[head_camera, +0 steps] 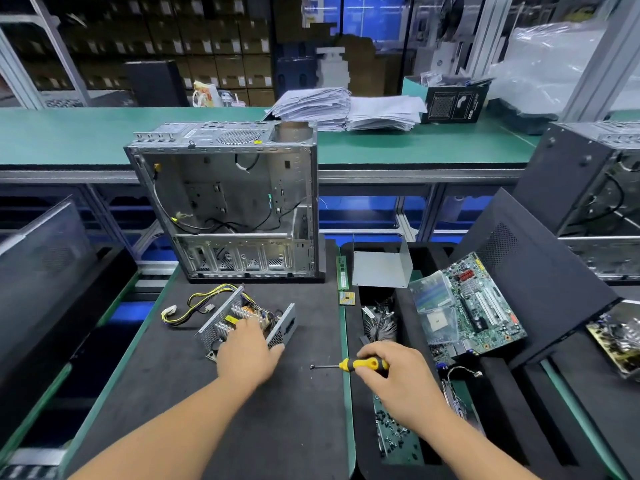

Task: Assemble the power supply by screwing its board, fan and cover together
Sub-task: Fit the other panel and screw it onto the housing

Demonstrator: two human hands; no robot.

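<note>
Power supply [242, 320]: open perforated metal housing, board and heatsinks exposed, yellow-black cables trailing left, lying before the computer case [225, 202].

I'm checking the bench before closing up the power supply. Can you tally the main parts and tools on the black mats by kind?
Open power supply, under the left hand: 1
Screwdriver, in the right hand: 1
Open computer case: 1
Motherboard: 1
Bent metal cover: 1
Cooler fan: 1
Memory stick: 1
Total: 7

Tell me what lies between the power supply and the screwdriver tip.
Head view: only bare dark mat between power supply and screwdriver tip.
</note>
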